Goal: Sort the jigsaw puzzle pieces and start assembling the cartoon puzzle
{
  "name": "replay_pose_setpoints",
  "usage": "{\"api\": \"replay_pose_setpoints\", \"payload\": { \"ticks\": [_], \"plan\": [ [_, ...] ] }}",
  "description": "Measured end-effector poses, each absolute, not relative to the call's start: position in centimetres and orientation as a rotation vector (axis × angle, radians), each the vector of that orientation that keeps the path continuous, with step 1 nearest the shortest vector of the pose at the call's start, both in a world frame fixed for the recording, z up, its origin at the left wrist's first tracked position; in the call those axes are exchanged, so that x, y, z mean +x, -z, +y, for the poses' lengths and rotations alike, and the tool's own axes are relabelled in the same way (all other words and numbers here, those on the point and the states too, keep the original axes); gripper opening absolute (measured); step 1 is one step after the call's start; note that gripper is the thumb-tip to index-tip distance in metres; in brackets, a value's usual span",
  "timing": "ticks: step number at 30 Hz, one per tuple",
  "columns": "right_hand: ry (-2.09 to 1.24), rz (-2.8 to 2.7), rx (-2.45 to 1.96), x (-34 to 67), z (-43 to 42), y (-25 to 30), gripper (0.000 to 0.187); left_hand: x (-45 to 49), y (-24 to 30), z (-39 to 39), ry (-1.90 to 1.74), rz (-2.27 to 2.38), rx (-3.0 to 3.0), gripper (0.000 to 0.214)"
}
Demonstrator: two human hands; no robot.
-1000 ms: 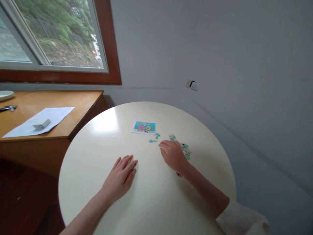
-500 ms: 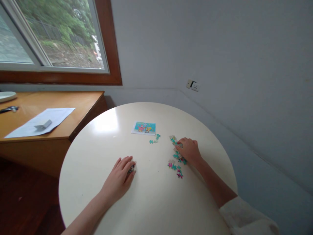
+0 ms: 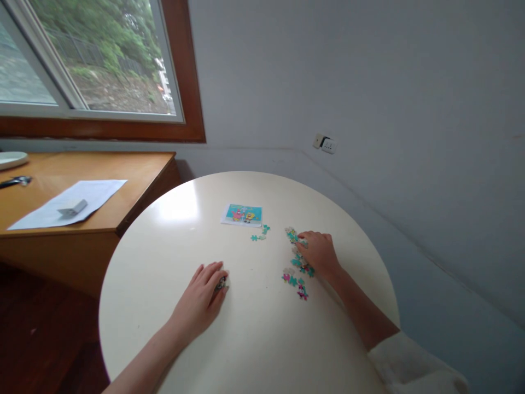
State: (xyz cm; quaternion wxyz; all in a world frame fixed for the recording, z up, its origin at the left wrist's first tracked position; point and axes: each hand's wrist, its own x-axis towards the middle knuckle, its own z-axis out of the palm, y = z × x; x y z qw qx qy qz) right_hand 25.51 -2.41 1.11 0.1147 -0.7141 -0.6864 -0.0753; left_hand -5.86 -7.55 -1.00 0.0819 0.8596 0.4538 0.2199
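Note:
My left hand (image 3: 203, 293) rests on the table, its fingers curled around several jigsaw puzzle pieces (image 3: 222, 282) that partly show between thumb and forefinger. My right hand (image 3: 319, 253) is at a loose cluster of puzzle pieces (image 3: 297, 261) on the right. Its thumb and fingertips close on a pale puzzle piece (image 3: 303, 241). More pieces, teal and pink, lie just below that hand. Two or three teal and pale pieces (image 3: 260, 234) sit apart, near a small picture card (image 3: 241, 215) with cartoon figures on a teal ground.
The round white table (image 3: 164, 257) fills the middle. A wooden desk (image 3: 143, 169) at left carries a paper sheet (image 3: 98, 191), a small whitish object (image 3: 73, 208) and a dark-handled object (image 3: 15, 181). A wall socket (image 3: 328, 145) and a window are behind.
The fingers of my right hand have shifted slightly, and the pale piece at their tips shows more. My left hand stays where it was.

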Motion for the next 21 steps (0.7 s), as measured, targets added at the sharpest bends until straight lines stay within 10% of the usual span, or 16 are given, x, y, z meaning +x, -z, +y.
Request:
{"api": "replay_pose_setpoints", "payload": {
  "ticks": [21],
  "plan": [
    [0.002, -2.010, -2.077, 26.7, -1.3, -0.7, 0.030, -5.8, 0.9, -7.6, -0.669, 1.361, 2.543, 0.025]
  ]
}}
